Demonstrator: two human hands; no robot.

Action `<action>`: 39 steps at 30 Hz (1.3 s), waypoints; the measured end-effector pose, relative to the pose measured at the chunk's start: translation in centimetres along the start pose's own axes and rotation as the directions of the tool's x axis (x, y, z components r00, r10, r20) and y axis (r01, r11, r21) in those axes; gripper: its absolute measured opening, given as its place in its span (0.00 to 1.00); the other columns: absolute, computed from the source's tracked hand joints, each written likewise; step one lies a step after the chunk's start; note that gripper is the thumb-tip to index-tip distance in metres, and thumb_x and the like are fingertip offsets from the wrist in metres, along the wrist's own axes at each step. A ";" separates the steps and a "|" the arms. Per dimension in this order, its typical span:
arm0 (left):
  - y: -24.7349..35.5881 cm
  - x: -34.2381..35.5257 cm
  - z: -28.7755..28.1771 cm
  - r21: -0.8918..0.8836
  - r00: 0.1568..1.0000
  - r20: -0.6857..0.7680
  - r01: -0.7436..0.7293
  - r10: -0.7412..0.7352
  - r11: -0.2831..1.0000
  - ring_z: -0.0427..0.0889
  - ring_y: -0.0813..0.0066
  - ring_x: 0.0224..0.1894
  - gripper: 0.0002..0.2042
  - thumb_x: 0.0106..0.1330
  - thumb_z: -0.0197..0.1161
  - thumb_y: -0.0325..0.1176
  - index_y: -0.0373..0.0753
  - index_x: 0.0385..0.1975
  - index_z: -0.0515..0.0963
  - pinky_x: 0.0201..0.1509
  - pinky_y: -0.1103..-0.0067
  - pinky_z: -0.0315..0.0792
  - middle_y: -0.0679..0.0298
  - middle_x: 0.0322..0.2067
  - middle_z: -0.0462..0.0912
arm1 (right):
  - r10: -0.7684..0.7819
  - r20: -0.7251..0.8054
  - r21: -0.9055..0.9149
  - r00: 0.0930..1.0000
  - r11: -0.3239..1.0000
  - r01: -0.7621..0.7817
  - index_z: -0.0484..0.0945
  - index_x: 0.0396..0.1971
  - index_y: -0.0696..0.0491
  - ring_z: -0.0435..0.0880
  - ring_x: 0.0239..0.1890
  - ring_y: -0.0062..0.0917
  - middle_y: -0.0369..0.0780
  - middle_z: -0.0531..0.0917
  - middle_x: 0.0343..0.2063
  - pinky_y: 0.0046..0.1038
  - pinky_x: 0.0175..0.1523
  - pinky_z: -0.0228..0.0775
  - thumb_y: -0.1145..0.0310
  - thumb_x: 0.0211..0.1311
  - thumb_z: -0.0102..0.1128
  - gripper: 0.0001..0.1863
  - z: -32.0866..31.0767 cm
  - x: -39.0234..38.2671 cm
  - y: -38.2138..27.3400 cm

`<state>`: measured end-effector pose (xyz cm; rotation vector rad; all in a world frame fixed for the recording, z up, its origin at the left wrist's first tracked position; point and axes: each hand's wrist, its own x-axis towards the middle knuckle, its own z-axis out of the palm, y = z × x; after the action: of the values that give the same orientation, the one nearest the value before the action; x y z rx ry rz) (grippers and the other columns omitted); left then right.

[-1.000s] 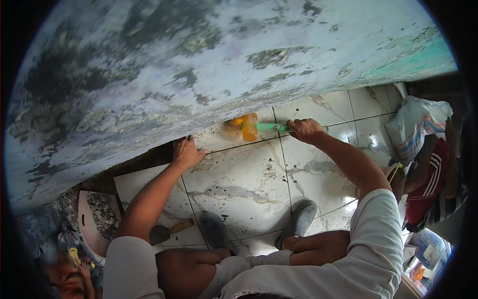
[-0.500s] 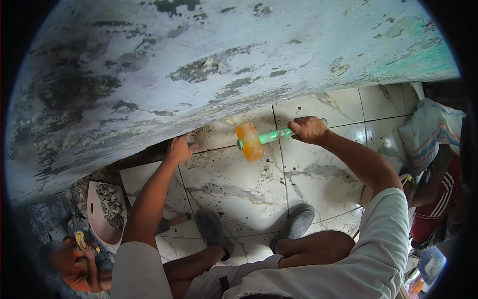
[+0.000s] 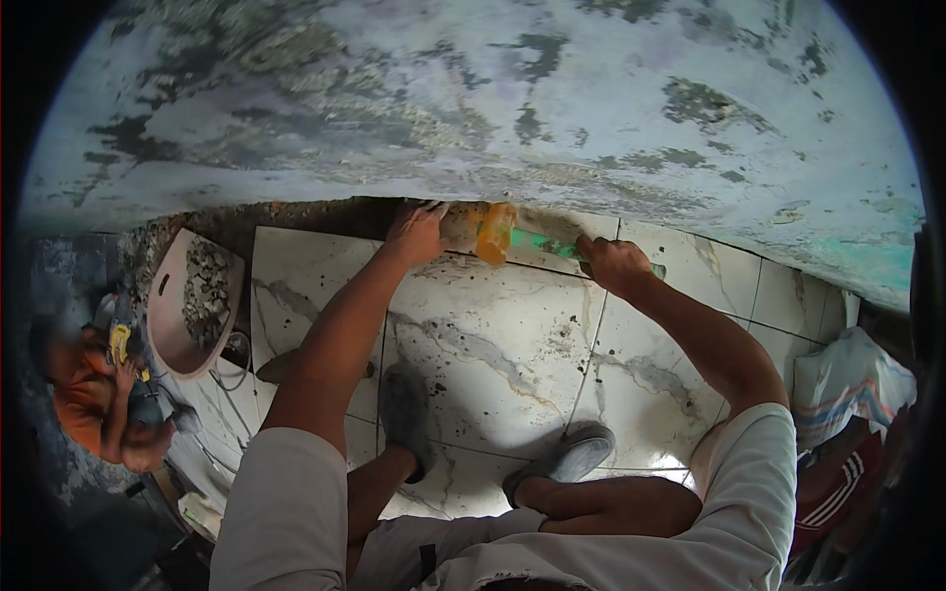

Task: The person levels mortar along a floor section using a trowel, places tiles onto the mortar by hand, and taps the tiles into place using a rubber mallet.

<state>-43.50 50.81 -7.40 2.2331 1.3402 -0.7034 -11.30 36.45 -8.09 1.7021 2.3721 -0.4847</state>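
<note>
My right hand (image 3: 616, 264) is wrapped round the green handle of a mallet (image 3: 495, 234). The mallet's translucent orange head lies close to the foot of the wall, over a narrow strip of marble-patterned tile (image 3: 552, 225). Just left of the mallet head, my left hand (image 3: 419, 234) rests at the tile strip's end beside the wall, thumb and fingers apart. Its fingertips are partly hidden in the shadow there. Whether the mallet head touches the tile, I cannot tell.
A worn, peeling wall (image 3: 473, 108) rises ahead. Broken rubble fills a pale pink basin (image 3: 175, 320) on the left, and a trowel (image 3: 281, 366) lies by my left forearm. Someone in orange (image 3: 89, 419) holds a yellow tool at far left. A woven sack (image 3: 847, 384) stands right, beside another person.
The view has turned, with the wall now level across the top. The mallet head has moved up to the wall's foot, nearer my left hand. My right hand still grips the handle.
</note>
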 end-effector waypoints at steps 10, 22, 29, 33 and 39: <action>-0.6 -0.3 -0.3 -0.047 0.995 -0.082 -0.060 0.056 0.997 0.68 0.58 0.64 0.33 0.59 0.59 0.36 0.43 0.67 0.61 0.70 0.65 0.59 0.54 0.61 0.70 | -0.007 -0.109 0.015 0.994 1.000 0.009 0.66 0.42 0.51 0.85 0.25 0.37 0.42 0.82 0.24 0.36 0.29 0.79 0.59 0.61 0.58 0.16 0.0 2.1 -1.3; -6.0 0.5 -0.3 -0.196 0.998 -0.043 -0.057 0.050 0.979 0.67 0.59 0.64 0.32 0.57 0.46 0.15 0.46 0.65 0.66 0.68 0.68 0.63 0.58 0.64 0.67 | -0.135 -0.160 0.066 0.978 0.987 0.147 0.66 0.42 0.53 0.85 0.26 0.36 0.44 0.82 0.26 0.34 0.30 0.79 0.58 0.57 0.63 0.20 -0.7 2.6 -4.7; -7.3 1.0 -1.6 -0.273 0.997 -0.063 -0.067 0.052 0.960 0.77 0.59 0.54 0.30 0.60 0.55 0.20 0.58 0.63 0.69 0.58 0.67 0.73 0.59 0.55 0.77 | -0.105 -0.036 0.026 0.994 0.994 0.106 0.67 0.40 0.52 0.85 0.24 0.36 0.43 0.82 0.22 0.33 0.28 0.78 0.57 0.57 0.64 0.20 -0.2 5.8 -6.5; -6.7 0.6 -2.9 -0.342 0.997 0.076 0.031 -0.005 0.939 0.77 0.60 0.55 0.29 0.60 0.55 0.21 0.55 0.62 0.69 0.59 0.68 0.72 0.59 0.55 0.77 | -0.177 -0.263 0.105 0.948 0.972 0.211 0.67 0.40 0.53 0.84 0.22 0.37 0.43 0.81 0.20 0.36 0.25 0.77 0.58 0.57 0.64 0.19 0.6 5.9 -7.2; -8.1 1.0 -1.8 -0.302 0.999 -0.019 -0.048 0.044 0.952 0.76 0.59 0.57 0.24 0.63 0.57 0.26 0.52 0.60 0.70 0.59 0.68 0.72 0.58 0.57 0.75 | -0.109 -0.165 0.135 0.980 0.982 0.133 0.67 0.40 0.53 0.84 0.22 0.39 0.44 0.81 0.21 0.37 0.26 0.77 0.59 0.58 0.63 0.18 -0.1 6.6 -8.4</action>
<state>-49.95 56.10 -7.55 2.0183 1.2997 -0.4339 -21.40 39.85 -8.87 1.7209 2.6243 -0.5763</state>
